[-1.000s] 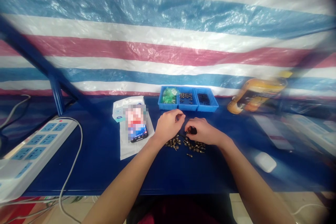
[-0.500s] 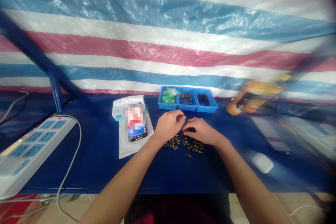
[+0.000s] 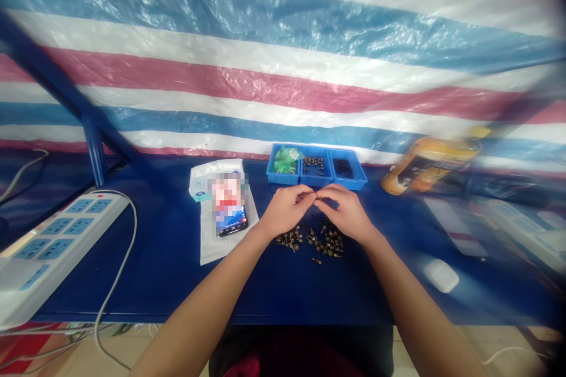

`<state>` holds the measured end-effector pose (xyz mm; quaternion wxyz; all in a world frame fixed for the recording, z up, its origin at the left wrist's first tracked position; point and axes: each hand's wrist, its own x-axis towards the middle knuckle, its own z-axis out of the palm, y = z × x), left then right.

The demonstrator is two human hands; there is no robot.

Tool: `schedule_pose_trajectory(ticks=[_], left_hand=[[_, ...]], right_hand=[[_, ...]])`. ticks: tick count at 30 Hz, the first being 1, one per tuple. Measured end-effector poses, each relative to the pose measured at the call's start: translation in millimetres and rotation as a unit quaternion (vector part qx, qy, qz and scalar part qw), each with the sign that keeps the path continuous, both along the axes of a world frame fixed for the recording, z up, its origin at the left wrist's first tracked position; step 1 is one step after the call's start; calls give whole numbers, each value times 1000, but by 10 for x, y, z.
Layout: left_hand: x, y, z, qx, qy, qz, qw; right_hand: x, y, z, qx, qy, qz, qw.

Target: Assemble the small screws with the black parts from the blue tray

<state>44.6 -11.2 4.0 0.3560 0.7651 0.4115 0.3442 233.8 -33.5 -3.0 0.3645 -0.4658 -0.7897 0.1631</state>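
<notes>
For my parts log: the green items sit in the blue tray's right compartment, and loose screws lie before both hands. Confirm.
Wrong compartment: the head view shows the green items in the blue tray's left compartment. The loose screws do lie before the left hand and right hand.

The tray (image 3: pixel 316 184) is smooth blue plastic. Just below it, the screws (image 3: pixel 309 244) are dull, brassy metal. Behind it, the tarp (image 3: pixel 283 53) is glossy, creased woven plastic. To its left, the phone (image 3: pixel 232 227) has a glossy glass face, and further left the power strip (image 3: pixel 66 235) is smooth white plastic. Under it, the table (image 3: pixel 177 288) looks matt blue.
</notes>
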Motion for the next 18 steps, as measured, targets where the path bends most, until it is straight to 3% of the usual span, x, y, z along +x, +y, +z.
schedule_pose_trajectory(ticks=[4, 8, 11, 18], left_hand=[[10, 46, -43, -116, -119, -45, 985], [11, 70, -66, -209, -161, -32, 964], [10, 66, -52, -241, -178, -30, 954], [28, 83, -64, -278, -228, 1, 933]], right_hand=[[-12, -17, 10, 16, 40, -16, 999], [-32, -31, -12, -12, 90, -62, 994], [-31, -32, -22, -24, 115, -66, 991], [-57, -17, -14, -48, 145, -1, 988]])
